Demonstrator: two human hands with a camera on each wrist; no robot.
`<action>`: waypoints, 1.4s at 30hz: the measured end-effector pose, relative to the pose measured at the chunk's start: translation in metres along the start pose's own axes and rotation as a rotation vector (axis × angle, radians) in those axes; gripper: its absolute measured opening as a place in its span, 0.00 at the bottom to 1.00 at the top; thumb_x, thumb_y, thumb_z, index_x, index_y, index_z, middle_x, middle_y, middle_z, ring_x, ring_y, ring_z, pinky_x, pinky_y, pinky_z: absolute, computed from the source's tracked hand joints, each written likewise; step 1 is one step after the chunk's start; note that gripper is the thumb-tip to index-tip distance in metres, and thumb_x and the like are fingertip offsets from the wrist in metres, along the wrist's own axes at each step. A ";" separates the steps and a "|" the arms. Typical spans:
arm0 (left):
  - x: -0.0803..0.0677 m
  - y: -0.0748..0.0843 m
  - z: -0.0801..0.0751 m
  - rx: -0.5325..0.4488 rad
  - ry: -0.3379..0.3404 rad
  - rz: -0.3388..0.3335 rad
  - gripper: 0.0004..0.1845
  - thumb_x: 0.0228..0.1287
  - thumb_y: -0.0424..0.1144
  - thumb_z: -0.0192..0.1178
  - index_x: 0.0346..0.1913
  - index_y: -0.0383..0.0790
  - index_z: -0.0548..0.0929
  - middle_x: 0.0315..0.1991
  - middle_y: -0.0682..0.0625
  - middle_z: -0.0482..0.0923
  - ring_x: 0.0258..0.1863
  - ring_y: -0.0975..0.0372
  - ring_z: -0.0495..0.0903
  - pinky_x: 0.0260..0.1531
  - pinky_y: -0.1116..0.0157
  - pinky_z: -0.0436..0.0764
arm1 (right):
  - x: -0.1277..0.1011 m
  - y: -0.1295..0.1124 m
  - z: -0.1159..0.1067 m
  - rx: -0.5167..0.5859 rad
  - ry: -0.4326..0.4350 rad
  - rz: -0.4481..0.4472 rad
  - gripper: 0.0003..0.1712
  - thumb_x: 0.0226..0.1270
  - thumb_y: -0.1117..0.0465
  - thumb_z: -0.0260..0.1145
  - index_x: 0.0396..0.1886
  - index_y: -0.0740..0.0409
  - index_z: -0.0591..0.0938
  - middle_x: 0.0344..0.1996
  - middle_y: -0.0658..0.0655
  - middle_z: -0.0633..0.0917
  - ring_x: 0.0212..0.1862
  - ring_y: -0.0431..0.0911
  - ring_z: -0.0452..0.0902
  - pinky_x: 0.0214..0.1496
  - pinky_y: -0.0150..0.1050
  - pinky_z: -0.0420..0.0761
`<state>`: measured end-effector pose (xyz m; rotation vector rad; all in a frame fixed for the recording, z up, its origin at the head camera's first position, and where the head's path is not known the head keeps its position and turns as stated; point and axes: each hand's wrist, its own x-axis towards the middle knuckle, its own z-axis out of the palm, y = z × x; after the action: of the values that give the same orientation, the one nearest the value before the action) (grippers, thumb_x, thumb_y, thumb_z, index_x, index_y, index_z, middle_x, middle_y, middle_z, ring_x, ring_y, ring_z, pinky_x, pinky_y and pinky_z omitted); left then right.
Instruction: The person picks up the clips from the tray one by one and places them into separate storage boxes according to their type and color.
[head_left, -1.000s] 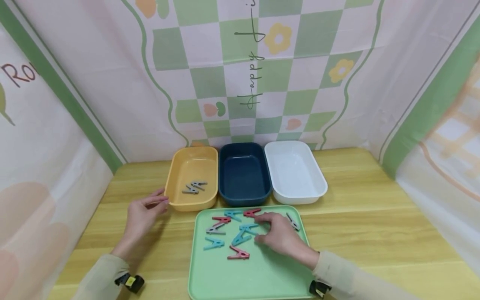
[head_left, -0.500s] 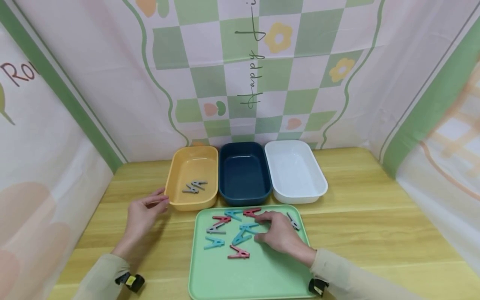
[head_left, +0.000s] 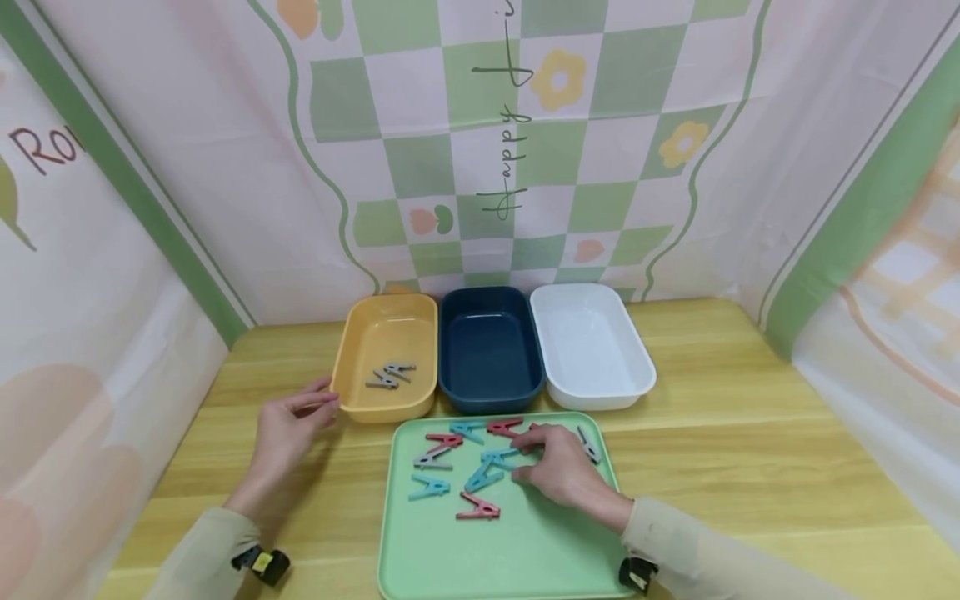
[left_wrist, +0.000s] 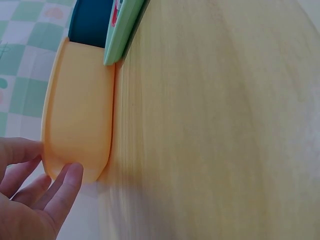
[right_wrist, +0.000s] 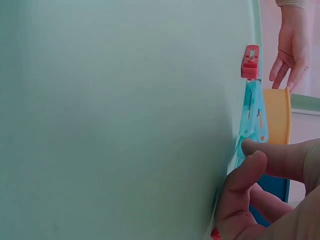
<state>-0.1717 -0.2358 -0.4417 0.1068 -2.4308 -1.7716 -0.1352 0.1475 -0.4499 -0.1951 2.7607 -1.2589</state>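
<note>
Teal clips [head_left: 429,487]: four in view, lying across the far half of the green tray [head_left: 465,558]
Right hand [head_left: 562,467]: over the far right part of the green tray, thumb and index finger bent with a gap between, nothing seen in grip; contact with clips impossible to tell
Red clips [head_left: 478,507]: three plain to see on the green tray, plus a red sliver beside the fingers
Grey clips [head_left: 432,459]: two on the green tray, near left and right edges; two inside the yellow bin [head_left: 401,329]
Left hand [head_left: 285,429]: outside the green tray's far left corner, fingers loosely extended, touching the yellow bin, grasping nothing
Navy bin [head_left: 491,350], white bin [head_left: 592,346]: beyond the green tray's far edge
Table [head_left: 712,467]: beneath the green tray
</note>
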 end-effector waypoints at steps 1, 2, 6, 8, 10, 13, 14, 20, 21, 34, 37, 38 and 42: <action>0.000 0.000 0.000 0.001 -0.002 0.000 0.12 0.71 0.26 0.67 0.53 0.22 0.86 0.69 0.37 0.77 0.42 0.69 0.88 0.45 0.66 0.92 | 0.000 0.000 -0.001 0.005 -0.001 0.003 0.20 0.48 0.70 0.85 0.44 0.59 0.93 0.46 0.55 0.90 0.65 0.61 0.78 0.72 0.59 0.78; 0.000 0.000 0.000 0.004 -0.005 -0.001 0.12 0.71 0.26 0.67 0.53 0.22 0.86 0.69 0.37 0.76 0.42 0.69 0.88 0.45 0.66 0.92 | -0.001 0.000 -0.002 0.010 0.000 0.006 0.20 0.48 0.70 0.85 0.44 0.58 0.93 0.46 0.55 0.91 0.65 0.60 0.78 0.71 0.59 0.78; -0.001 0.000 0.000 0.010 -0.014 -0.008 0.13 0.71 0.26 0.67 0.54 0.23 0.86 0.70 0.37 0.75 0.44 0.68 0.88 0.45 0.67 0.92 | -0.001 -0.001 -0.005 0.038 0.004 0.032 0.20 0.48 0.70 0.85 0.44 0.57 0.93 0.45 0.54 0.91 0.56 0.55 0.84 0.55 0.52 0.89; -0.001 0.000 0.000 0.010 -0.015 -0.011 0.13 0.71 0.27 0.68 0.55 0.23 0.86 0.70 0.37 0.75 0.44 0.68 0.88 0.45 0.67 0.92 | -0.001 -0.002 -0.007 0.078 -0.003 0.056 0.21 0.49 0.71 0.84 0.45 0.57 0.93 0.45 0.55 0.90 0.41 0.52 0.87 0.36 0.48 0.91; -0.001 0.000 0.000 0.008 -0.014 -0.012 0.13 0.71 0.27 0.68 0.54 0.23 0.86 0.70 0.37 0.75 0.44 0.68 0.88 0.45 0.67 0.92 | -0.002 -0.004 -0.009 0.124 -0.014 0.081 0.20 0.51 0.72 0.83 0.46 0.58 0.92 0.44 0.56 0.90 0.25 0.47 0.83 0.20 0.43 0.86; -0.001 0.001 0.000 0.002 -0.013 -0.011 0.13 0.71 0.26 0.68 0.54 0.22 0.86 0.70 0.37 0.75 0.44 0.68 0.88 0.45 0.66 0.92 | -0.002 -0.006 -0.012 0.184 -0.022 0.103 0.19 0.53 0.73 0.82 0.46 0.58 0.92 0.43 0.57 0.90 0.11 0.45 0.73 0.12 0.41 0.81; -0.001 0.001 0.000 0.001 -0.013 -0.011 0.13 0.71 0.26 0.68 0.54 0.22 0.86 0.70 0.37 0.76 0.43 0.68 0.88 0.45 0.66 0.92 | -0.002 -0.007 -0.014 0.190 -0.020 0.099 0.19 0.54 0.73 0.81 0.46 0.58 0.92 0.42 0.57 0.89 0.11 0.45 0.72 0.11 0.40 0.80; -0.001 0.001 0.000 0.003 -0.001 -0.010 0.12 0.71 0.25 0.67 0.54 0.22 0.86 0.69 0.38 0.76 0.43 0.68 0.88 0.45 0.67 0.92 | -0.001 -0.011 -0.023 0.209 0.003 0.074 0.18 0.57 0.71 0.80 0.48 0.58 0.92 0.46 0.58 0.88 0.11 0.47 0.72 0.10 0.38 0.77; -0.001 0.001 0.000 0.003 0.001 -0.009 0.12 0.71 0.25 0.67 0.53 0.22 0.86 0.69 0.38 0.76 0.43 0.68 0.88 0.45 0.67 0.92 | -0.001 -0.011 -0.024 0.213 0.003 0.070 0.18 0.58 0.71 0.80 0.49 0.58 0.92 0.48 0.59 0.87 0.11 0.48 0.73 0.10 0.37 0.76; 0.000 -0.001 0.001 0.003 0.004 0.004 0.12 0.71 0.25 0.67 0.53 0.22 0.87 0.69 0.38 0.77 0.43 0.68 0.88 0.44 0.66 0.92 | 0.010 -0.025 -0.047 0.324 -0.043 0.044 0.19 0.63 0.68 0.78 0.54 0.64 0.89 0.32 0.60 0.87 0.13 0.45 0.70 0.14 0.34 0.71; 0.000 -0.003 0.001 0.011 0.004 0.003 0.12 0.71 0.26 0.67 0.53 0.22 0.87 0.69 0.38 0.77 0.43 0.68 0.88 0.44 0.66 0.92 | 0.014 -0.027 -0.050 0.346 -0.052 0.039 0.19 0.64 0.69 0.77 0.55 0.64 0.88 0.32 0.62 0.84 0.14 0.50 0.71 0.17 0.38 0.75; 0.000 -0.004 0.001 0.014 0.003 0.004 0.12 0.71 0.25 0.67 0.53 0.22 0.87 0.69 0.38 0.77 0.42 0.69 0.88 0.44 0.65 0.92 | 0.015 -0.028 -0.051 0.352 -0.054 0.036 0.20 0.64 0.69 0.77 0.55 0.64 0.88 0.28 0.65 0.83 0.14 0.52 0.71 0.18 0.40 0.77; 0.000 -0.004 0.001 0.023 0.004 0.010 0.12 0.71 0.26 0.67 0.53 0.22 0.87 0.68 0.39 0.77 0.41 0.70 0.88 0.44 0.64 0.92 | 0.021 -0.031 -0.055 0.336 -0.043 0.015 0.20 0.63 0.69 0.78 0.55 0.63 0.88 0.28 0.69 0.86 0.13 0.53 0.71 0.19 0.41 0.79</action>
<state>-0.1720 -0.2365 -0.4462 0.0997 -2.4452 -1.7377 -0.1616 0.1651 -0.3908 -0.1698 2.4609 -1.6644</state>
